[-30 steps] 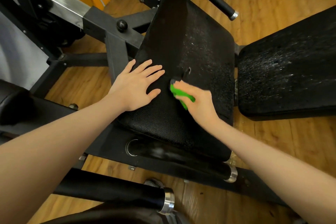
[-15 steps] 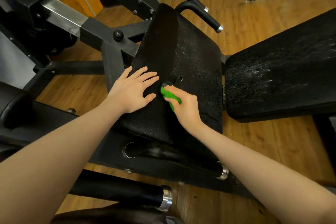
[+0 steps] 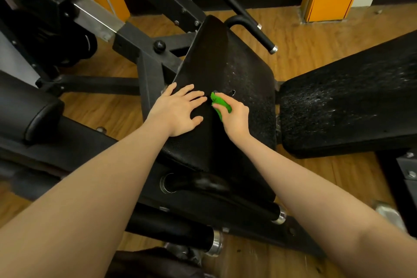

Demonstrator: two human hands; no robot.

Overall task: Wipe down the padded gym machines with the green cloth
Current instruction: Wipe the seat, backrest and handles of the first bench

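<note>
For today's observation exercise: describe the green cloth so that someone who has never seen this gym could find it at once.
Start at the black padded seat in the middle of the picture, left of the second black pad. Two hands lie on it; the right hand grips the green cloth, bunched small beside a little hole in the padding. It is the only bright green thing among black pads and frames.

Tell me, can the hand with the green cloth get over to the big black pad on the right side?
Probably yes. The right hand grips the green cloth on the middle pad, and the other pad lies just beside it. Only a narrow gap separates them, with nothing standing in between.
</note>
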